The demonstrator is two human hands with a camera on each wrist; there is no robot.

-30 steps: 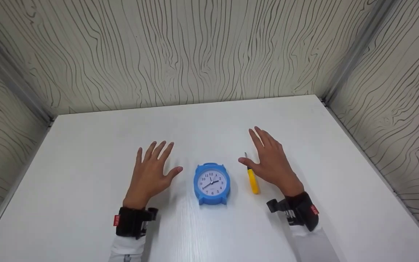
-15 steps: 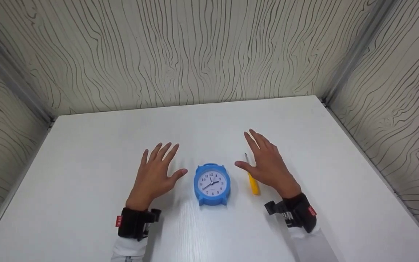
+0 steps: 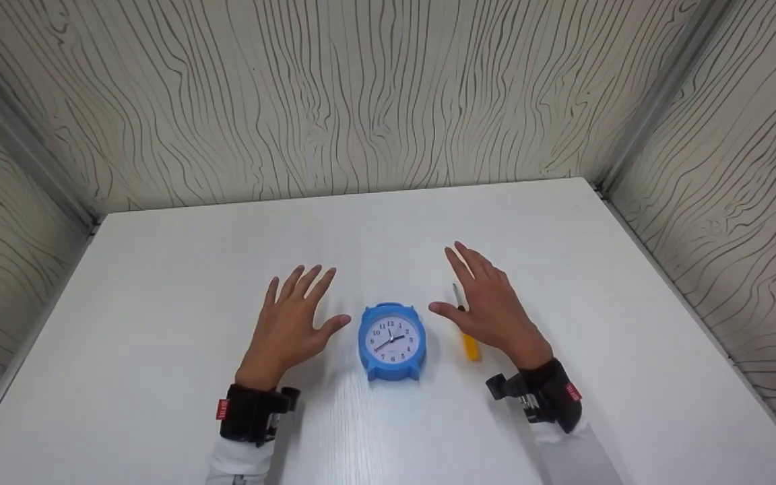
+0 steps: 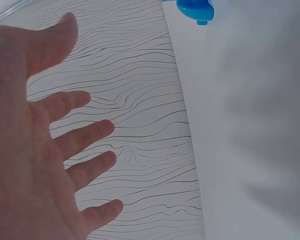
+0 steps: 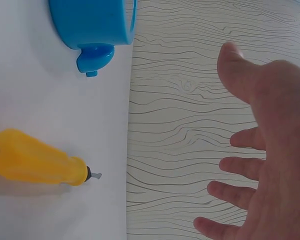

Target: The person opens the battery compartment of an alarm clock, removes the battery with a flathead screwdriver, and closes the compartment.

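Observation:
A blue alarm clock [image 3: 392,342] lies face up on the white table between my hands. To its left, my left hand [image 3: 287,330] hovers with fingers spread, its thumb close to the clock's edge but apart from it. My right hand [image 3: 496,306] is held over a screwdriver [image 3: 470,347] with a yellow handle, covering part of it, fingers extended and holding nothing. In the right wrist view the screwdriver [image 5: 37,157] lies on the table below the clock [image 5: 92,22], apart from my fingers. Only a blue foot of the clock [image 4: 196,9] shows in the left wrist view.
The white table [image 3: 159,283] meets a wood-grain panel [image 3: 361,101] at the back. Similar panels stand at both sides, with grey metal posts [image 3: 657,94] in the corners. Each wrist wears a black strap [image 3: 250,412] with a small camera.
Both hands have drifted inward toward the clock, the left one rightward and the right one leftward over the screwdriver. The clock and screwdriver have stayed in place.

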